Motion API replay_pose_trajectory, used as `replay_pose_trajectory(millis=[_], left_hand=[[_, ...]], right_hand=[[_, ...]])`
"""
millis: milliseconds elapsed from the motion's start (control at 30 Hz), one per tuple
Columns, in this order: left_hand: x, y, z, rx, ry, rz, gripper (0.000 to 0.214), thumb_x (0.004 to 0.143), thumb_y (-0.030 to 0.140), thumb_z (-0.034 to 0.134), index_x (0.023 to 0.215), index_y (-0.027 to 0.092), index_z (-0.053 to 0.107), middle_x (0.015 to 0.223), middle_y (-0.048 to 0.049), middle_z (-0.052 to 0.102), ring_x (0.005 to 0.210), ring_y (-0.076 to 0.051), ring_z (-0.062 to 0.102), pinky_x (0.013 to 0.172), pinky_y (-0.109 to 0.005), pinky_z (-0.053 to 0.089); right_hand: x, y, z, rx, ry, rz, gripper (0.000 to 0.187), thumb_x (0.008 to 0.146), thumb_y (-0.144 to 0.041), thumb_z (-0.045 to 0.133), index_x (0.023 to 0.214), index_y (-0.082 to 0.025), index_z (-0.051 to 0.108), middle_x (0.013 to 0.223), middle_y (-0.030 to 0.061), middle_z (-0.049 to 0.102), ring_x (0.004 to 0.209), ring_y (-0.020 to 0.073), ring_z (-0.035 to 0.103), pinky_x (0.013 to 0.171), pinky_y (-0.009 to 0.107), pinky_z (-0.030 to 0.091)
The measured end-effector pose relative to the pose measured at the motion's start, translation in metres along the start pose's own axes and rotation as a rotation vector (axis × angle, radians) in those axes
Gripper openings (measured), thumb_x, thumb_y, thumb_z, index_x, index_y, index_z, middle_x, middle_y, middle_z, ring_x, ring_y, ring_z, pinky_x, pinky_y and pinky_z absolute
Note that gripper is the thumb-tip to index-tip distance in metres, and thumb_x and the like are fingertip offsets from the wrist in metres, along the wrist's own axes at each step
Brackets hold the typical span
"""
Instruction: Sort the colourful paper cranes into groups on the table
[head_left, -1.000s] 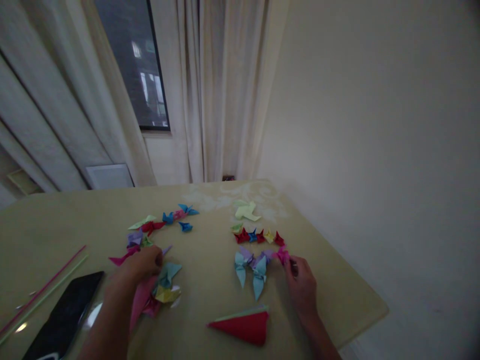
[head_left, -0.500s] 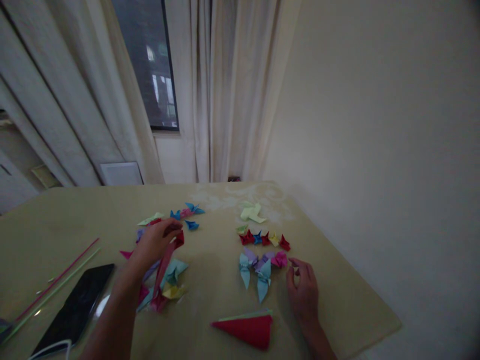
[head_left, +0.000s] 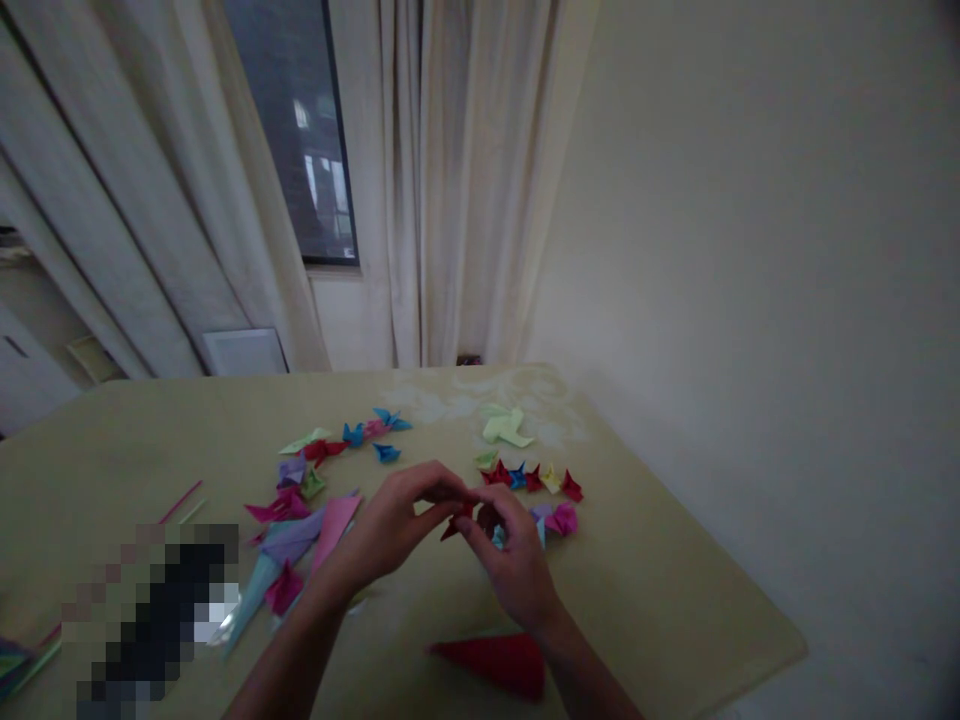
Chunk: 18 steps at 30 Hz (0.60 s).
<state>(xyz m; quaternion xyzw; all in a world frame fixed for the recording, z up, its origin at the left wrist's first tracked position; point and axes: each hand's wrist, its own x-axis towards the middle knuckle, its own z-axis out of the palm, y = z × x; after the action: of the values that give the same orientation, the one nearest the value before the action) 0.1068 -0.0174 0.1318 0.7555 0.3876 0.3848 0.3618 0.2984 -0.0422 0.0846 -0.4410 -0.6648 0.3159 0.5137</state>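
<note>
Over the middle of the table, my left hand (head_left: 409, 515) and my right hand (head_left: 516, 560) meet at a small red folded-paper piece (head_left: 459, 518). Fingers of both hands pinch it, hiding much of its shape. Behind my right hand, purple and magenta folded paper (head_left: 561, 519) and a bit of light blue show; the rest of that group is covered. A red paper cone (head_left: 499, 662) lies on the table below my right wrist. Left of my left forearm sits a pile of folded paper in purple, pink and light blue (head_left: 259, 590).
A row of small folded pieces (head_left: 532, 478) and a pale green pinwheel shape (head_left: 505, 424) lie farther back. Blue pieces (head_left: 386, 453) are at back left. A pixelated dark object (head_left: 161, 620) and thin sticks (head_left: 181, 500) lie left. The wall (head_left: 735, 300) borders the right side.
My left hand has come right from the left pile with the red piece. My right hand has moved left to meet it, and both now grip the piece.
</note>
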Motion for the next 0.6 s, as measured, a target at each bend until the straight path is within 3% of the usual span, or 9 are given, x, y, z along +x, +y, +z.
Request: replay_pose_trajectory(millis=[133, 200, 267, 367, 400, 467, 600], left_hand=[[0.003, -0.012, -0.001, -0.026, -0.039, -0.058, 0.02, 0.097, 0.039, 0.064, 0.107, 0.023, 0.069, 0.1, -0.0056, 0.077, 0.092, -0.021, 0.075, 0.083, -0.033, 0.061], [0.001, -0.034, -0.015, 0.174, -0.002, -0.09, 0.026, 0.097, 0.039, 0.063, 0.118, 0.024, 0.066, 0.12, -0.0088, 0.074, 0.108, -0.024, 0.073, 0.096, -0.038, 0.058], [-0.006, -0.065, -0.036, 0.522, 0.03, -0.194, 0.034, 0.092, 0.032, 0.066, 0.125, 0.023, 0.065, 0.138, -0.0128, 0.066, 0.126, -0.029, 0.065, 0.11, -0.045, 0.049], [-0.024, -0.114, -0.069, 0.904, -0.081, -0.664, 0.027, 0.09, 0.028, 0.062, 0.114, 0.018, 0.067, 0.127, -0.0187, 0.07, 0.119, -0.035, 0.068, 0.099, -0.047, 0.052], [-0.03, -0.127, -0.077, 0.926, -0.084, -0.74, 0.025, 0.091, 0.03, 0.059, 0.109, 0.016, 0.068, 0.12, -0.0218, 0.072, 0.111, -0.039, 0.07, 0.091, -0.049, 0.054], [-0.039, -0.146, -0.088, 0.937, -0.092, -0.817, 0.019, 0.087, 0.029, 0.061, 0.098, 0.016, 0.068, 0.11, -0.0219, 0.074, 0.104, -0.039, 0.073, 0.083, -0.045, 0.054], [-0.041, -0.163, -0.092, 0.896, -0.092, -0.778, 0.01, 0.076, 0.019, 0.067, 0.086, 0.019, 0.065, 0.103, -0.0158, 0.076, 0.101, -0.031, 0.073, 0.078, -0.033, 0.05]], right_hand=[[0.004, 0.008, -0.006, -0.028, 0.007, 0.005, 0.013, 0.093, -0.032, 0.07, 0.098, -0.022, 0.076, 0.089, 0.0031, 0.071, 0.075, 0.0169, 0.064, 0.068, 0.027, 0.051], [0.006, 0.017, -0.013, -0.077, 0.046, 0.014, 0.013, 0.093, -0.032, 0.068, 0.093, -0.021, 0.075, 0.09, 0.0049, 0.073, 0.078, 0.0187, 0.067, 0.071, 0.029, 0.054], [0.012, 0.03, -0.021, -0.118, 0.1, 0.044, 0.015, 0.092, -0.034, 0.066, 0.091, -0.021, 0.073, 0.088, 0.0063, 0.075, 0.077, 0.0206, 0.07, 0.072, 0.031, 0.056], [0.027, 0.053, -0.033, -0.151, 0.171, 0.1, 0.02, 0.089, -0.04, 0.067, 0.089, -0.021, 0.071, 0.084, 0.0075, 0.077, 0.074, 0.023, 0.073, 0.07, 0.034, 0.06], [0.033, 0.061, -0.036, -0.154, 0.168, 0.114, 0.02, 0.089, -0.041, 0.066, 0.088, -0.021, 0.07, 0.084, 0.0075, 0.078, 0.074, 0.0235, 0.074, 0.07, 0.035, 0.06], [0.043, 0.072, -0.036, -0.167, 0.128, 0.139, 0.018, 0.089, -0.038, 0.065, 0.089, -0.021, 0.07, 0.084, 0.0072, 0.079, 0.077, 0.0244, 0.076, 0.072, 0.036, 0.061], [0.051, 0.079, -0.028, -0.315, 0.112, 0.107, 0.016, 0.086, -0.026, 0.063, 0.097, -0.02, 0.073, 0.096, 0.0091, 0.079, 0.087, 0.0262, 0.076, 0.084, 0.041, 0.059]])
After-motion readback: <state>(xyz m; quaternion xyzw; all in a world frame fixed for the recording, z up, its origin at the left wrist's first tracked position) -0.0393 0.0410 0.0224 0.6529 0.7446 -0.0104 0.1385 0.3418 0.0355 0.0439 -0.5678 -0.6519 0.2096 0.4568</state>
